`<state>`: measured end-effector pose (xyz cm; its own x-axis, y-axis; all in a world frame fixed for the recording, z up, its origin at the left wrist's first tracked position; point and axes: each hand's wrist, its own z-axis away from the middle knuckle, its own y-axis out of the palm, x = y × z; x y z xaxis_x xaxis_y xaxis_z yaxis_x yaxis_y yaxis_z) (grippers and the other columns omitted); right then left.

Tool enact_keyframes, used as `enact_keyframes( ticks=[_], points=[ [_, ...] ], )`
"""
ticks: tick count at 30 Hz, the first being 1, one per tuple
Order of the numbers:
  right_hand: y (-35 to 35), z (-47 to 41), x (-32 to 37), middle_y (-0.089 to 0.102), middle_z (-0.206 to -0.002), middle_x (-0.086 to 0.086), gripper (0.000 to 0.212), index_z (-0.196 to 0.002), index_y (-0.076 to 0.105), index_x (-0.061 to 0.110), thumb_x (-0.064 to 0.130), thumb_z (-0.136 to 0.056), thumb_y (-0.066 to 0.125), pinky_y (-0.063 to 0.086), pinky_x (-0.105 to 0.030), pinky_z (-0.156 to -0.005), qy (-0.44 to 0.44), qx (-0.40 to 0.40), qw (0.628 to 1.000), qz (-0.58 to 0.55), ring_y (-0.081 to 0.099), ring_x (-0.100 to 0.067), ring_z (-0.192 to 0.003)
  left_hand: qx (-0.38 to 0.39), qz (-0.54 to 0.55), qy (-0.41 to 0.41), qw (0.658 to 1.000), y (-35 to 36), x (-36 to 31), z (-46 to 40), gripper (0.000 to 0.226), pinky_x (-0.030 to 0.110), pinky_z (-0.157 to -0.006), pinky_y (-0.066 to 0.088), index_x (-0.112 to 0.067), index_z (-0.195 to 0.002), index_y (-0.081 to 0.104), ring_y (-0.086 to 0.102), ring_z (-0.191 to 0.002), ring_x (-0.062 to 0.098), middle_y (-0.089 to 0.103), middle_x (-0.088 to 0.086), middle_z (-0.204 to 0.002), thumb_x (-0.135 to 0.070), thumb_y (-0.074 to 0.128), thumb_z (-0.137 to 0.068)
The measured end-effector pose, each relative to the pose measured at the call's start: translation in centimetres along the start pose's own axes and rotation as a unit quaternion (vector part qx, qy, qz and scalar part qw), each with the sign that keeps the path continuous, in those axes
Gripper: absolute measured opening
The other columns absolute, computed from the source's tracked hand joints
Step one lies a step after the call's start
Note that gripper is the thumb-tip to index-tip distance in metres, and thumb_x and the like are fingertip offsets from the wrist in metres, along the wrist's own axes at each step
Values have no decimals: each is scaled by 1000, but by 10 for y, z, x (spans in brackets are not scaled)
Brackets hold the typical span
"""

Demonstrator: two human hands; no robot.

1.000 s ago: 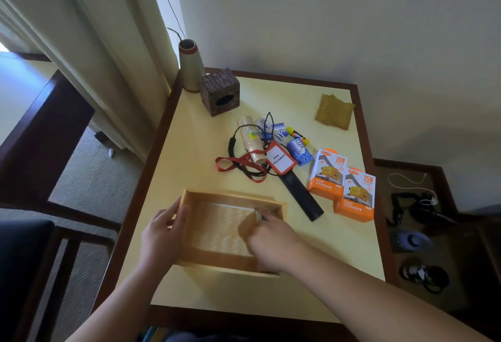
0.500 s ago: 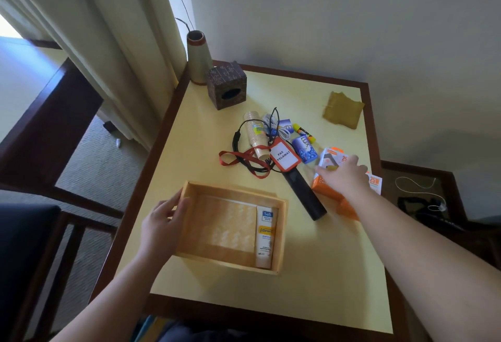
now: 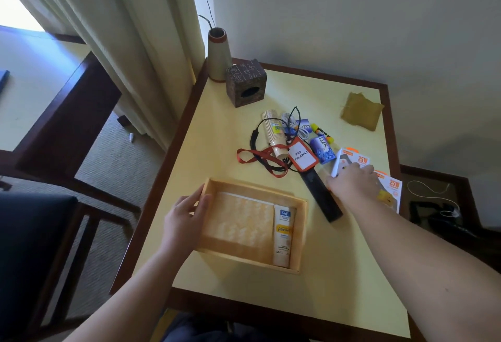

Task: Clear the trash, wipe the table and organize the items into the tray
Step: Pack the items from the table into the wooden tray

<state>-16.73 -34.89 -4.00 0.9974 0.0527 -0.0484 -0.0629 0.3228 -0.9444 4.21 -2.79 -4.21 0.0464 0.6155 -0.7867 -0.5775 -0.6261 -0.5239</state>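
Note:
A wooden tray (image 3: 302, 233) sits near the front of the yellow table (image 3: 217, 130), with a white Safi tube (image 3: 282, 236) lying along its right side. My left hand (image 3: 184, 217) holds the tray's left wall. My right hand (image 3: 352, 183) is closed on a tilted orange-and-white 25W charger box (image 3: 352, 158); a second charger box (image 3: 391, 192) lies just right of the wrist. Behind the tray lies a heap: paper cup stack (image 3: 273, 132), red lanyard (image 3: 257, 158) with a badge (image 3: 301, 157), blue Lux soap (image 3: 322, 149), a long black bar (image 3: 321, 198).
A yellow-brown cloth (image 3: 362, 113) lies at the table's back right. A dark carved cube (image 3: 246, 84) and a tan vase (image 3: 218, 54) stand at the back left corner by the curtain. A dark chair (image 3: 32, 227) is at the left; cables lie on a low shelf at the right.
My right hand left the tube in the tray, reached right to the charger boxes and has tipped the nearer box up. My left hand stayed on the tray.

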Motion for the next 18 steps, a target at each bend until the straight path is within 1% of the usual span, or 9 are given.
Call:
enact_keyframes(
  ticks=[2,4,6,9,11,12,15,18],
  points=[
    [-1,-3,-4,48,-134,-20,83,-140,47,7,68,-86,62,48,-47,-95,-10,-29,999,15,47,-37,-124,1,4,-1,1000,0,0,-1,39,10,-79,38,-44,-138,65,62,-95,-1,66,-14,-107,-51,61,-100],
    [-4,-15,-8,47,-137,-21,85,-141,44,9,70,-85,64,45,-49,-98,-10,-41,999,-9,44,-38,-128,-3,6,-1,1000,0,1,-1,38,8,-78,37,-44,-138,66,62,-95,-2,66,-15,-106,-51,62,-100],
    [-9,-33,-11,46,-143,-22,93,-144,38,10,73,-82,67,40,-52,-105,-12,-18,999,-35,42,-40,-133,-4,6,0,1000,1,3,-2,37,9,-78,38,-45,-138,65,62,-96,-2,66,-16,-106,-51,62,-101],
    [-15,-60,-13,48,-147,-22,103,-150,30,13,79,-79,66,28,-59,-117,-25,21,999,-27,40,-43,-140,-8,3,4,1000,2,5,-3,36,12,-79,40,-47,-137,65,63,-97,-1,66,-16,-106,-50,62,-101],
    [-15,-70,-11,49,-146,-23,104,-151,26,14,77,-80,65,25,-61,-119,-32,21,999,-20,42,-44,-139,-11,3,4,1000,3,5,-4,36,14,-79,41,-48,-136,65,63,-97,-1,67,-16,-106,-50,62,-101],
    [-15,-72,-9,48,-145,-25,103,-152,24,14,74,-80,67,26,-61,-118,-32,15,999,-24,42,-44,-139,-11,4,2,1000,3,5,-4,35,14,-78,41,-48,-136,65,63,-97,-1,66,-17,-106,-50,62,-101],
    [-15,-68,-1,45,-141,-27,106,-153,19,15,63,-78,76,40,-55,-109,-18,-28,997,-67,45,-45,-132,-16,13,-4,1000,3,5,-3,36,14,-77,43,-47,-136,66,63,-96,-2,67,-16,-106,-50,63,-100],
    [-19,-54,6,40,-141,-28,104,-153,20,14,55,-78,79,46,-52,-101,-8,-81,984,-160,44,-44,-129,-15,12,-1,1000,3,3,-2,34,12,-76,42,-49,-135,65,60,-94,-10,66,-17,-106,-49,63,-100]
  ],
)
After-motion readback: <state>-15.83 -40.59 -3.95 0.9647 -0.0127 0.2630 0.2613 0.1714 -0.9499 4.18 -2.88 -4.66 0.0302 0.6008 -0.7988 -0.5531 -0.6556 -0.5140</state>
